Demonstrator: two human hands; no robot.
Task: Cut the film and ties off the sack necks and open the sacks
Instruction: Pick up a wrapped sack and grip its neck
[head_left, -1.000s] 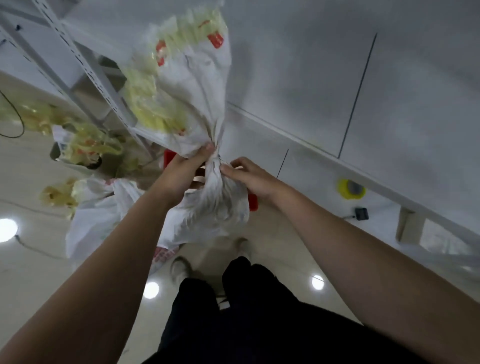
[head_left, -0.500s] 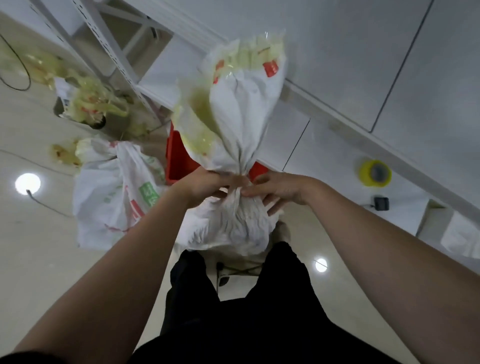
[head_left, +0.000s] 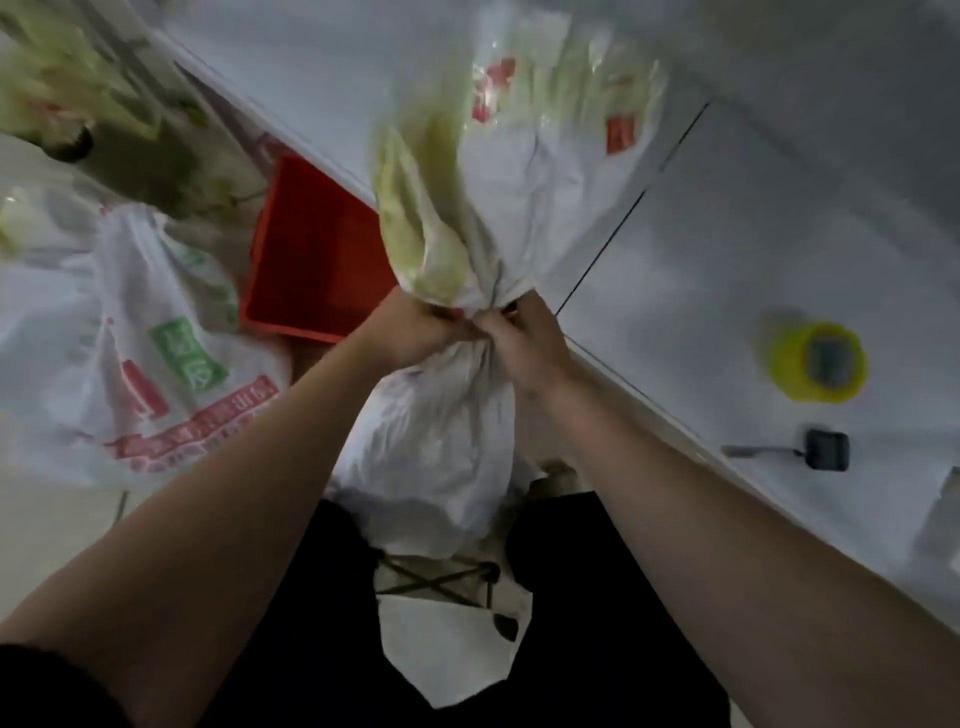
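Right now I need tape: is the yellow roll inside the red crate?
No, the yellow roll lies on the white surface, apart from the red crate.

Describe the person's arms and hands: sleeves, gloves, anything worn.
Both hands are bare: no gloves on the left hand or right hand, no ring or watch visible, though the picture is blurred. Both forearms are uncovered. A black sleeve edge shows high on the left arm; none shows on the right.
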